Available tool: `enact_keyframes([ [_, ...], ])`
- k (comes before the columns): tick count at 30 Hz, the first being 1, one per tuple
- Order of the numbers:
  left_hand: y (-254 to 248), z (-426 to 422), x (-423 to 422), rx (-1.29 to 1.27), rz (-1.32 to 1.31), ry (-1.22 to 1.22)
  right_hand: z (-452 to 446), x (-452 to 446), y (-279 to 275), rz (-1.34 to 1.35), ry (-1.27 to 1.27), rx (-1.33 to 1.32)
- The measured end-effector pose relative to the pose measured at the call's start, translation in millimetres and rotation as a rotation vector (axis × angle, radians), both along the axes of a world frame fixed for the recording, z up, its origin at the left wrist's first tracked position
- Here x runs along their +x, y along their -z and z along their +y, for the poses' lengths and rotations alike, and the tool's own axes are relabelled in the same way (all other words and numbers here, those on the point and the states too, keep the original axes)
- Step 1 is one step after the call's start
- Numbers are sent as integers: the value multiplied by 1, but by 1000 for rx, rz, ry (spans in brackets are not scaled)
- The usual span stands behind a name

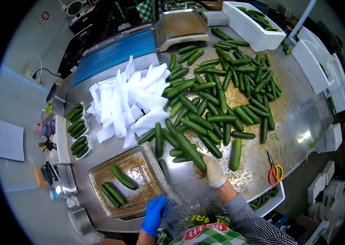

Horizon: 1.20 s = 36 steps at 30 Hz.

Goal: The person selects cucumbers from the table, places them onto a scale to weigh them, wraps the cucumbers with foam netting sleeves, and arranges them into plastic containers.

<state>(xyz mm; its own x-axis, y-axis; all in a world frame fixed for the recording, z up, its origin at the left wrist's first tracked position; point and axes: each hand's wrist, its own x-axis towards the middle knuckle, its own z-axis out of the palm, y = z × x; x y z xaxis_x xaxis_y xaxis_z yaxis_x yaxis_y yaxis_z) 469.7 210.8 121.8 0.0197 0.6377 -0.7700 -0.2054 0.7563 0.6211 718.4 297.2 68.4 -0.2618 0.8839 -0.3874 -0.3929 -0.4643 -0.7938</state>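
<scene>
My right hand [214,172], in a whitish glove, is closed around the near end of a long cucumber [189,148] at the edge of the pile. Its fingertips are partly hidden. My left hand [155,214], in a blue glove, is at the table's front edge with its fingers curled against clear plastic packaging [182,204]. The packaging is see-through, so its exact shape is hard to make out. Left of it, a shallow metal tray [95,173] holds a few cucumbers [123,177]. One thick cucumber [235,154] lies apart, just right of my right hand.
A big cucumber pile [242,77] covers the table's middle. White foam sleeves [127,98] are heaped left of it. Small packed trays of cucumbers [78,130] line the left edge. A scale [182,26] and a white foam box [254,30] stand behind; scissors [275,171] lie right.
</scene>
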Motion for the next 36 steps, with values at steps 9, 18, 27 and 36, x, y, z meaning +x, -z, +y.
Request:
enact_keyframes([
  [9,1,-22,-13,47,-43,-81,21,-120,-28,-826,-193,822],
  [18,10,-50,-35,75,-48,-45,85,-97,28,-1887,-306,807],
  [27,6,-70,-29,49,-98,169,113,-96,18,-1626,-335,630],
  [36,6,-101,-55,150,-109,277,84,-18,25,-473,309,-4],
])
